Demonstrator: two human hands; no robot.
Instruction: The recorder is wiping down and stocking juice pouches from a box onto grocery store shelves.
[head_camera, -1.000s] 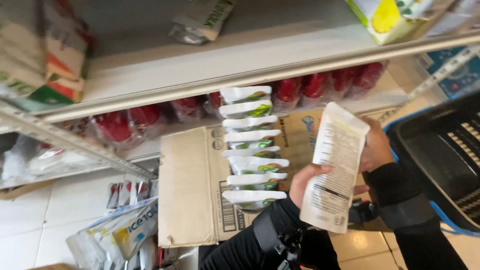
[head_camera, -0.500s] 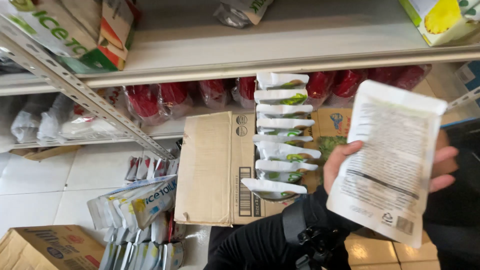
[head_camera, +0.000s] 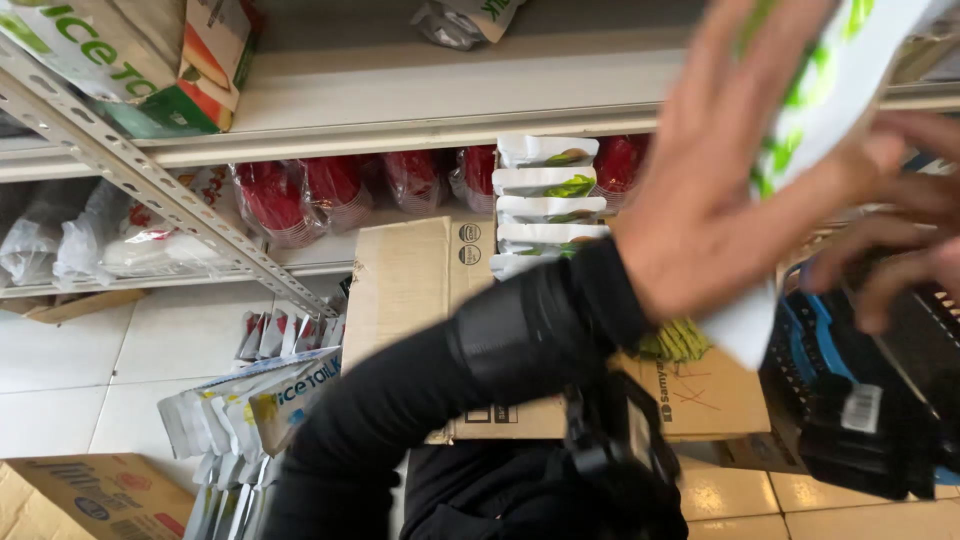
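Note:
A white pouch with green print (head_camera: 845, 70) is raised close to the camera at the upper right, blurred. My left hand (head_camera: 715, 190), in a black sleeve, lies with fingers spread over the pouch's near face and holds it; the pouch's lower corner shows below the hand. My right hand (head_camera: 900, 240) comes in from the right edge, its curled fingers on the pouch's right side. Behind my left arm an open cardboard box (head_camera: 410, 290) holds a row of similar white pouches (head_camera: 545, 185).
A white metal shelf (head_camera: 400, 125) carries green and orange cartons (head_camera: 150, 60); red packs (head_camera: 300, 195) lie on the shelf below. A blue and black basket (head_camera: 860, 400) sits at the right. More pouches (head_camera: 250, 400) and a cardboard box (head_camera: 80, 495) are on the tiled floor.
The pouch has been lifted up and toward the camera, from mid-right to the upper right. My left hand now covers its face. The view has shifted slightly.

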